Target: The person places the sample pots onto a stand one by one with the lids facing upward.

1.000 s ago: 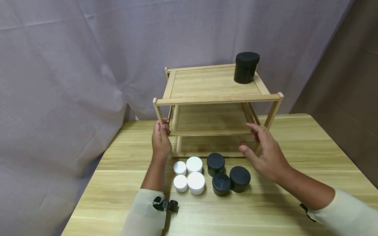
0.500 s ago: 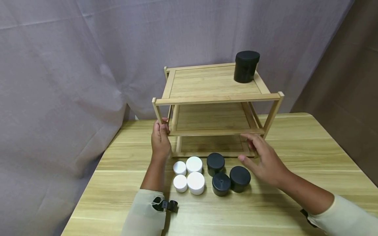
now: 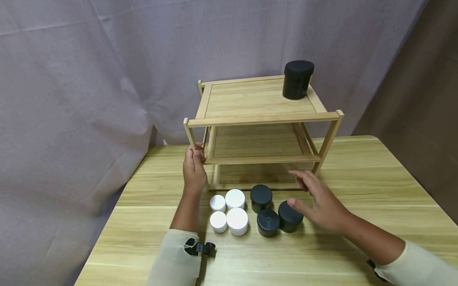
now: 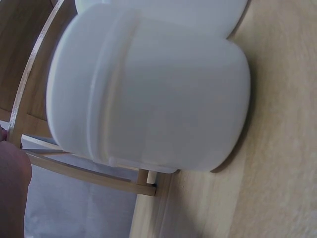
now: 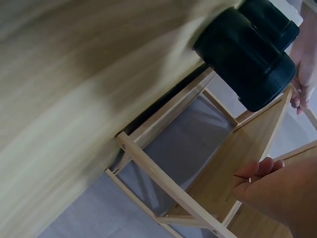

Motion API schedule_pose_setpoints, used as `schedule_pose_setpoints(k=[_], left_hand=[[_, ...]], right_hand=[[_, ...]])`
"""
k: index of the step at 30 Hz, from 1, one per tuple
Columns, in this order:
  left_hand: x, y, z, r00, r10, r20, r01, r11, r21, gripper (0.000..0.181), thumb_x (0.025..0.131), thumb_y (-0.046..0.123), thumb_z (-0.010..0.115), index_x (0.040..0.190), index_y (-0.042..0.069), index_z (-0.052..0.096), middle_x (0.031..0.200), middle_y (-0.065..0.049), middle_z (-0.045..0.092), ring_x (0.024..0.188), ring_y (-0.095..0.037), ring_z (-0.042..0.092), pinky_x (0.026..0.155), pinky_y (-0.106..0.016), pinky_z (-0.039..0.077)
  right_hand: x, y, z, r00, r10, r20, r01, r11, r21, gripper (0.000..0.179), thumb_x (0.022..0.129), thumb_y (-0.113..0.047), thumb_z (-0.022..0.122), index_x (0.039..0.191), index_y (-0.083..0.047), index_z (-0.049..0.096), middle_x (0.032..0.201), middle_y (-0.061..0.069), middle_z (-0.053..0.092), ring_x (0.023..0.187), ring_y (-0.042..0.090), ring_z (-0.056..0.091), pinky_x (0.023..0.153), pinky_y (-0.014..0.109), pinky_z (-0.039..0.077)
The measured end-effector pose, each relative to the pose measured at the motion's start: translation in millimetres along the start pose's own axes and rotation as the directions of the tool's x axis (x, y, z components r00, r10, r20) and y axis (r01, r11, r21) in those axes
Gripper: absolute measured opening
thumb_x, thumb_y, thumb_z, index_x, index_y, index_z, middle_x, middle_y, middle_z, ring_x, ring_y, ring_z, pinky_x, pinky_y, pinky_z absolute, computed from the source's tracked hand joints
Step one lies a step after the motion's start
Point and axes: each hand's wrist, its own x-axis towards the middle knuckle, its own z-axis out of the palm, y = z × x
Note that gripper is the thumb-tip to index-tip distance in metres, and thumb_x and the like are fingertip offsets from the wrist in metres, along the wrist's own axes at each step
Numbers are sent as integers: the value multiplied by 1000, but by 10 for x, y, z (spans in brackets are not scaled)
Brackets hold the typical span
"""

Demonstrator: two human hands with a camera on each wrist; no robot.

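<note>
My left hand point(image 3: 194, 171) grips the front left leg of a three-tier wooden shelf rack point(image 3: 250, 101). My right hand point(image 3: 322, 204) hovers at the front right, thumb and fingers apart with nothing between them. Its thumb overlaps a lidded black jar point(image 3: 289, 222) in the head view. Two more black jars stand close by, a rear one point(image 3: 261, 196) and a front one point(image 3: 268, 223). Left of them several lidded white jars point(image 3: 237, 221) stand in two rows; one white jar point(image 4: 173, 94) fills much of the left wrist view. A taller black jar point(image 3: 297, 81) sits on the top shelf, back right.
The rack stands on a wooden table point(image 3: 143, 238), just behind the jars. A grey cloth point(image 3: 89, 79) hangs behind the table and down its left side. Brown cloth point(image 3: 411, 99) hangs at the right.
My right hand has come down from beside the rack's right leg toward the rightmost black jar, its fingers still spread. The left hand keeps its hold on the leg.
</note>
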Motion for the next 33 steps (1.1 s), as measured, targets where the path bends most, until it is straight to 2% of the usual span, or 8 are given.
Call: schedule_pose_setpoints(k=[5,12,19,24,33], left_hand=[[-5,10,13,1000,-1,-8,1,1000,-12,35,116,11,38,131,-18,52,89,0,46,84,-9,47,76,-20,43],[-6,17,5,1000,2,5,-1,1000,-9,37,116,13,38,131,-18,51,90,0,46,84,-9,46,77,-20,43],[-15,10,5,1000,6,6,-6,1000,-10,42,116,19,39,132,-18,51,90,1,46,85,-9,46,77,-20,44],[-16,-5,4,1000,9,4,-9,1000,-12,44,116,20,39,131,-19,51,90,1,46,85,-8,47,77,-20,44],[-5,-2,8,1000,-5,-4,5,1000,3,34,117,10,39,132,-18,52,90,2,47,84,-9,47,77,-20,44]], right_hand=[[-78,34,10,998,33,51,-32,999,-23,74,98,-25,82,162,-15,46,108,-4,46,99,8,40,81,32,39],[-136,74,34,992,70,102,-68,997,-28,81,97,-31,85,166,-21,42,117,-4,50,104,11,44,83,41,47],[-177,116,61,984,83,155,-83,997,-11,86,96,-36,85,168,-22,40,120,0,52,113,24,57,86,51,54],[-208,128,58,981,90,173,-90,996,-7,88,95,-38,86,168,-23,39,121,4,52,115,30,59,86,54,55],[-271,169,81,966,124,227,-127,992,-5,94,93,-45,87,169,-27,34,143,15,52,130,45,60,89,68,56]])
